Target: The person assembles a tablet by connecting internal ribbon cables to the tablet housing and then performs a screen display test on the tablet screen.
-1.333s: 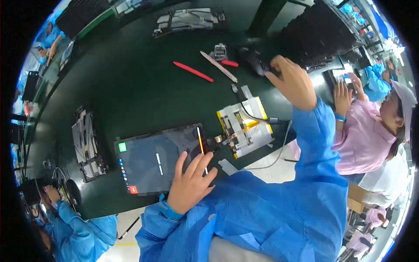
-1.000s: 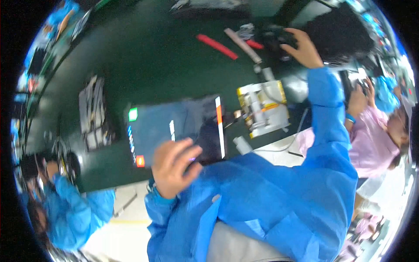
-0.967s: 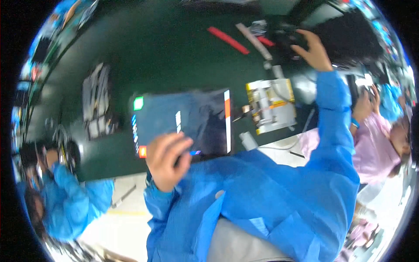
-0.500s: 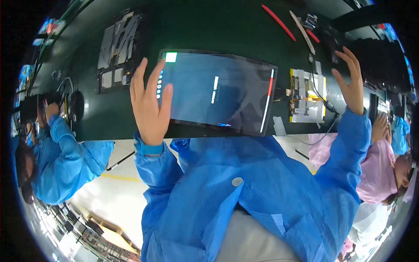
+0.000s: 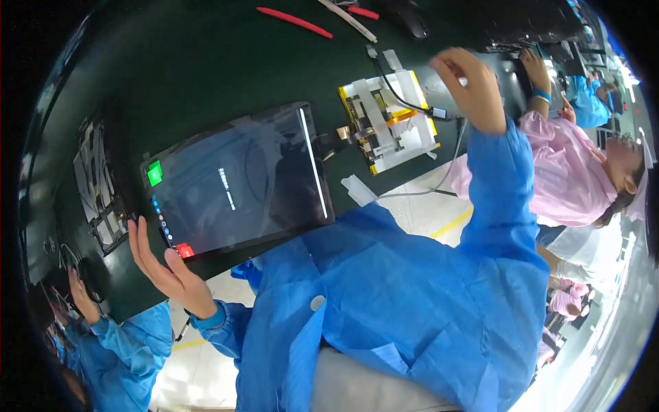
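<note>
A tablet screen [image 5: 240, 178], lit dark blue with a green square and a red patch at its left corners, lies face up on the dark green table. My left hand [image 5: 168, 275] is beside its near left corner, fingers stretched out and thumb by the red patch. Right of the screen sits a board assembly [image 5: 388, 123] with white and yellow parts, joined to the screen by ribbon leads. A cable plug [image 5: 439, 113] crosses it. My right hand [image 5: 473, 89], slightly blurred, is raised past that board with fingers bent toward the thumb; anything between the fingertips cannot be made out.
An opened device housing [image 5: 99, 189] lies left of the screen. Two red sticks, one a red pen-like stick [image 5: 295, 22], and a white one [image 5: 350, 20] lie at the back. A grey cable [image 5: 446, 175] loops over the table edge. People in blue and pink sleeves sit on both sides.
The view has swung to the right. My left hand has moved off the screen's upper left to its near left corner. My right hand's fingers have bent inward. A red patch appears on screen.
</note>
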Motion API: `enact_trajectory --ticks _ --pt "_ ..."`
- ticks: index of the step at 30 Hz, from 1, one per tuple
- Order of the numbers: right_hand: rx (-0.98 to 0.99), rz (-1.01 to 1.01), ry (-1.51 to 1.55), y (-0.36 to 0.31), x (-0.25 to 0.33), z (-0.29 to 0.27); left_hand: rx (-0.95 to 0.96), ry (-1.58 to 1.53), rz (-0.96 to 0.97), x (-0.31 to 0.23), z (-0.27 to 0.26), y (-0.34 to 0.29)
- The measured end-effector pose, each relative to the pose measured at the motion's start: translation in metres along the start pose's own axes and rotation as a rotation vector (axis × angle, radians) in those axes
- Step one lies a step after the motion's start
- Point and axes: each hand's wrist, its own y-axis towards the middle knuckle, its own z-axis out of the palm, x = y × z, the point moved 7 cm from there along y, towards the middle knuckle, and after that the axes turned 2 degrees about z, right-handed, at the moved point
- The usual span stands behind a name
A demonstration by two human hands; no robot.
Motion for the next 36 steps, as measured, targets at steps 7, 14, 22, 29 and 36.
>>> enact_trajectory --ticks 7,14,22,29,36 --pt "0.199 -0.086 -0.280 0.034 -0.045 0.107 -0.031 0.023 0.059 -0.029 0.002 0.003" --pt "0.239 0.008 0.213 -0.011 0.033 0.019 0.211 0.047 0.269 -0.055 0.021 -0.031" --pt "0.425 -0.204 0.321 -0.066 0.104 0.039 0.227 0.062 0.392 -0.062 0.038 -0.046" --pt "0.277 -0.272 0.287 -0.081 0.098 0.074 0.108 -0.031 0.195 -0.026 0.015 -0.025" --pt "0.262 -0.337 0.216 -0.076 0.098 0.083 0.090 -0.249 -0.234 0.035 0.031 -0.003"
